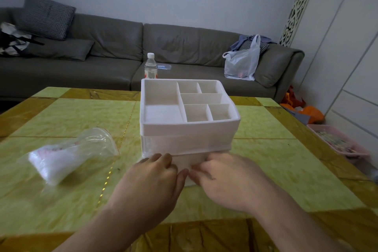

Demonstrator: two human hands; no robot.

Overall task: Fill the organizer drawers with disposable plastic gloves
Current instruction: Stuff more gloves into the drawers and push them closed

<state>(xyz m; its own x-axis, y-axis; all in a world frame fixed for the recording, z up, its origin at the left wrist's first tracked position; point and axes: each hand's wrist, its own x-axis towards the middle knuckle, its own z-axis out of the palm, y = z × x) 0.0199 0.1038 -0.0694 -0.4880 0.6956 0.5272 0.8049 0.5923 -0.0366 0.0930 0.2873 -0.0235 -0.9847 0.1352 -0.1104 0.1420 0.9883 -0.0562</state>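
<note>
The white organizer (pixel 189 108) stands mid-surface (pixel 266 149). My left hand (pixel 155 178) and right hand (pixel 223 178) meet at its bottom drawer (pixel 189 160), fingers curled on the drawer front, thumbs touching. The bag of gloves (pixel 67 154) lies left.

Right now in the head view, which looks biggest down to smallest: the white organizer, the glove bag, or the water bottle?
1. white organizer
2. glove bag
3. water bottle
The bottle stands farther from the camera, so its true size is unsure.
</note>
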